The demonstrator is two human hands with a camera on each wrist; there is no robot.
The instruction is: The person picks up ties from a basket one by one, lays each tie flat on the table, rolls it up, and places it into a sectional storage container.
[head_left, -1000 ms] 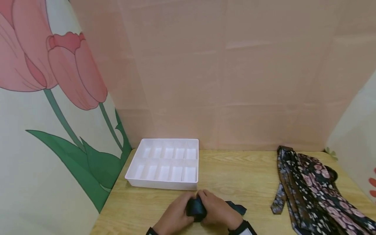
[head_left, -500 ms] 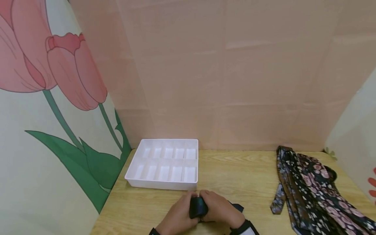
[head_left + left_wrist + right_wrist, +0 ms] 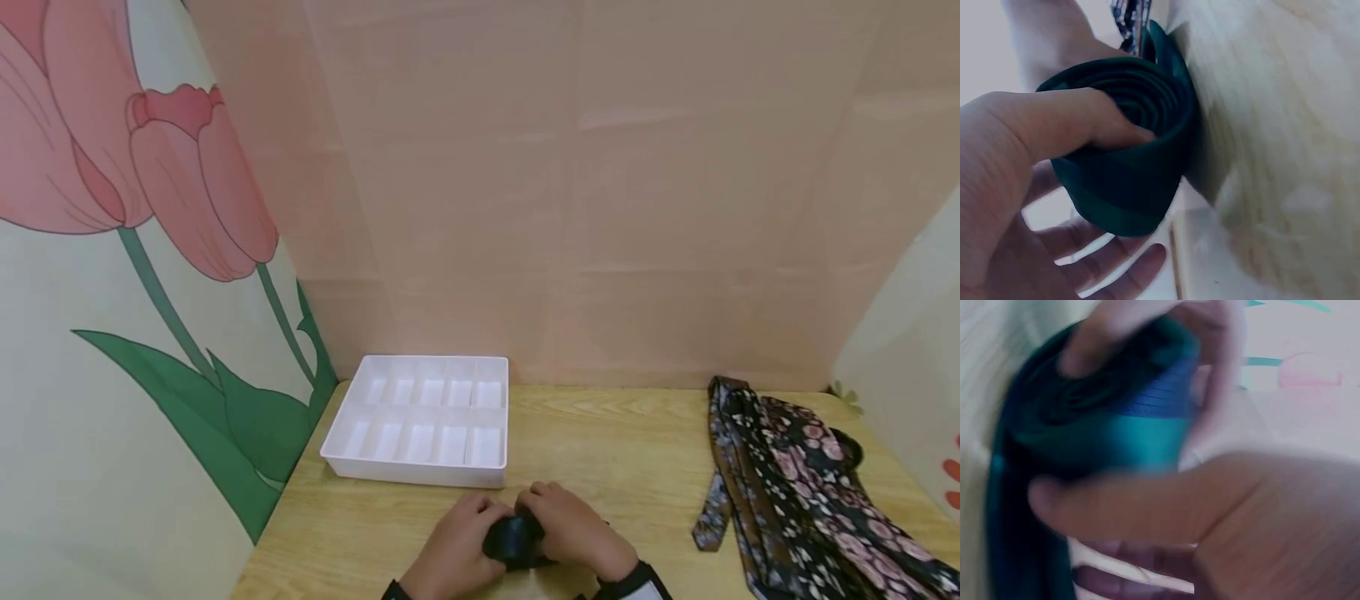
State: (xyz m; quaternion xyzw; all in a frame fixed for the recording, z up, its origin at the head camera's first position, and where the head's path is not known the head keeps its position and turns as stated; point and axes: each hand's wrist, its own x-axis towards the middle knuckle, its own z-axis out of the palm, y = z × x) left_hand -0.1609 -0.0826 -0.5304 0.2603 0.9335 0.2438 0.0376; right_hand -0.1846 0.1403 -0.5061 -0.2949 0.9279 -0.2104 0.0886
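A dark green and blue necktie (image 3: 513, 542), wound into a thick roll, sits on the table near its front edge. My left hand (image 3: 459, 546) grips the roll from the left. In the left wrist view its thumb (image 3: 1094, 119) lies across the coiled end, with the fingers around the far side. My right hand (image 3: 576, 533) holds the roll from the right. Its thumb (image 3: 1116, 506) lies by the unrolled tail (image 3: 1029, 531) in the right wrist view, which is blurred. Most of the tail is hidden behind this hand in the head view.
A white tray (image 3: 412, 472) with two rows of compartments stands just beyond the hands, at the left. Several patterned neckties (image 3: 795, 492) lie in a heap along the right side of the wooden table (image 3: 615, 450). A pinkish sheet (image 3: 570, 208) hangs behind.
The roll has turned and shifted slightly right. Both hands have moved a little right with it. Less of the loose tail shows beyond the right hand now.
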